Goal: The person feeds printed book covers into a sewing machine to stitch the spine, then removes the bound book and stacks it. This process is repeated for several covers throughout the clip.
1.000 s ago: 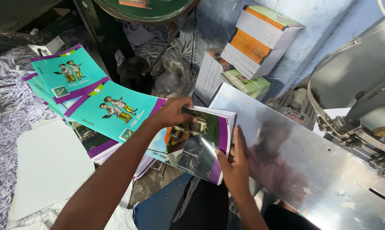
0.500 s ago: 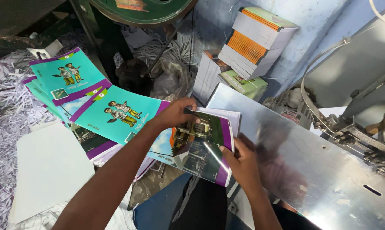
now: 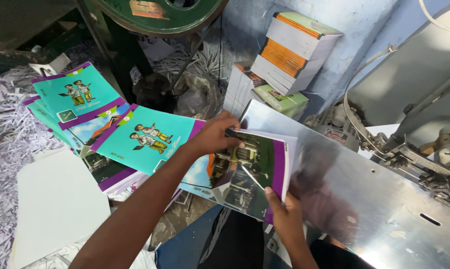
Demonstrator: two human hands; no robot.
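At your far left lies a heap of shredded paper [image 3: 5, 149], and on it a blank white board [image 3: 50, 204]; keep the booklet's loose edges away from those strips. Next comes the fanned pile of booklets [image 3: 110, 124], teal fronts with two cartoon figures each and a purple band along one edge, overlapping one another toward the right. Your left hand [image 3: 212, 134] reaches over that pile and pinches the top edge of the booklet [image 3: 255, 172] you are handling, thumb beneath and fingers curled over it. That booklet sits between the pile and the metal counter [image 3: 384, 209], its glossy cover showing a building and greenery with a purple strip on its right side, white pages showing behind it. Your right hand [image 3: 284, 214] grips its lower right corner from below. I would say squaring it goes best if both hands keep their hold at opposite corners, so the pages stay aligned as you bring the spine onto the shiny sheet. Above, a green round machine part [image 3: 160, 15] carries a small reddish label. Against the blue wall leans a tilted stack of books [image 3: 294, 50] with orange spines and a pale green cover on top, more bundles with green covers below it. At the far right stands the stitching machine [image 3: 424, 149].
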